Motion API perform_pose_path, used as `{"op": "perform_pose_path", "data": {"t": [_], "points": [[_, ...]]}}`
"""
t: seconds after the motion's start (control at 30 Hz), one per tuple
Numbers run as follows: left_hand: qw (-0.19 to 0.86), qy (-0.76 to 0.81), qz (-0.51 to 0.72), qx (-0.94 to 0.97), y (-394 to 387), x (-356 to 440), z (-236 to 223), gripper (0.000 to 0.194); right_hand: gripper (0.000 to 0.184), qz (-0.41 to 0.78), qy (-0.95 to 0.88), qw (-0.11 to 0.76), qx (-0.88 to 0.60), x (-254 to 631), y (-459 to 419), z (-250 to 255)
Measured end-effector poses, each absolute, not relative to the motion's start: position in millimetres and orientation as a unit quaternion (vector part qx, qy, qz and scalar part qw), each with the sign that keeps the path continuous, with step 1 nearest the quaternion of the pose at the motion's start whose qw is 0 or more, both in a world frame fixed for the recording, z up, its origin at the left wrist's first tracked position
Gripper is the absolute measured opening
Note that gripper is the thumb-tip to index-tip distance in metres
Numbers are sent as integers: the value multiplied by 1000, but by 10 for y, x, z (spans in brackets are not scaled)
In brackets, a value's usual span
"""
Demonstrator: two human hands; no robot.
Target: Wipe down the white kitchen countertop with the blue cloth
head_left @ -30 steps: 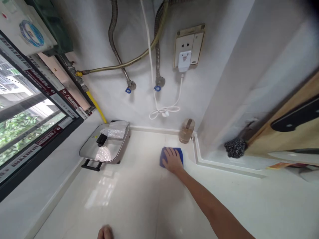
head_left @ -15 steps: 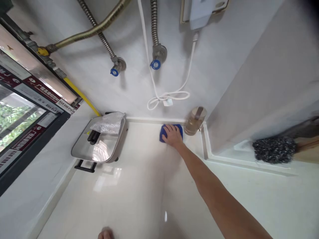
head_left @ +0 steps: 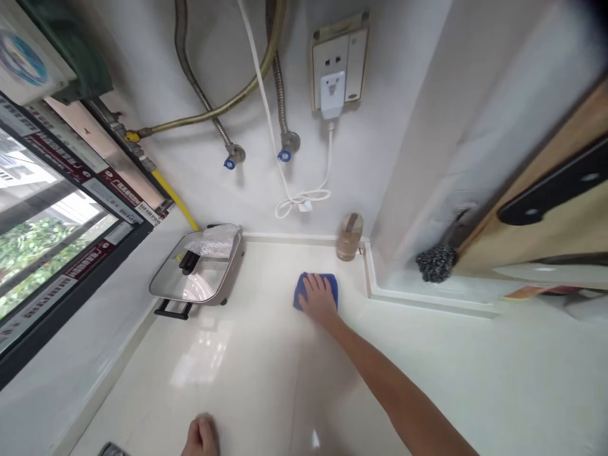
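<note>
My right hand [head_left: 319, 300] lies over a folded blue cloth [head_left: 334, 286], pressing it onto the white countertop [head_left: 256, 354]. Its fingers are spread slightly across the cloth, and the thumb is out to the left. Beyond the cloth, near the wall corner, stands a clear jar [head_left: 349, 240] with a brownish tint and a dark strip on its upper part. At the bottom edge my left hand [head_left: 202, 437] rests near the counter with its fingers curled in; nothing shows in it, and it is partly cut off by the frame.
An electric pan [head_left: 209, 285] with a glass lid and silvery wrap sits at the left. A white cord [head_left: 308, 196] hangs from the wall socket [head_left: 339, 63], beside valves with blue caps [head_left: 285, 155]. At the right are a dark scrubber [head_left: 436, 263] and a knife handle [head_left: 555, 183].
My right hand has drawn the blue cloth away from the back wall, toward me. The view has tilted up and shifted right, and more of my left hand shows.
</note>
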State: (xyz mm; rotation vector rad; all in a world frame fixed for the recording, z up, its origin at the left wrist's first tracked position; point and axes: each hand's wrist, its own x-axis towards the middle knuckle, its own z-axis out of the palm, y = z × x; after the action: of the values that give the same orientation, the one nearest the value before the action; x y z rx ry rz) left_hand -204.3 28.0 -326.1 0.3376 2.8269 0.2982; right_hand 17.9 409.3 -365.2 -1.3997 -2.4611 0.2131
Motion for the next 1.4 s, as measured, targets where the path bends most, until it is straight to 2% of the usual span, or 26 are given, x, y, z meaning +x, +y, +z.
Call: {"op": "perform_pose_path", "data": {"t": [0.17,0.37,0.57,0.7,0.93,1.2,1.4], "points": [[138,973,125,140,260,-1976,-3207,52,66,91,-867,147,-468,391,3291,-3555],[126,966,195,111,260,-1934,-3172,44,68,111,-878,120,-450,692,2552,-3480],[153,964,158,150,271,-1937,-3165,55,65,112,-894,104,-421,1148,2081,-3508],[145,964,162,154,288,-1946,-3191,54,65,97,-898,103,-417,1583,1880,-3526],[148,964,153,158,345,-1917,-3159,48,64,48,-856,96,-507,2393,1596,-3616],[138,964,168,153,391,-1857,-3145,43,63,-38,-725,65,-684,3573,1203,-3859],[131,961,175,169,324,-1946,-3342,43,65,-78,-673,77,-731,3840,1222,-3969]]}}
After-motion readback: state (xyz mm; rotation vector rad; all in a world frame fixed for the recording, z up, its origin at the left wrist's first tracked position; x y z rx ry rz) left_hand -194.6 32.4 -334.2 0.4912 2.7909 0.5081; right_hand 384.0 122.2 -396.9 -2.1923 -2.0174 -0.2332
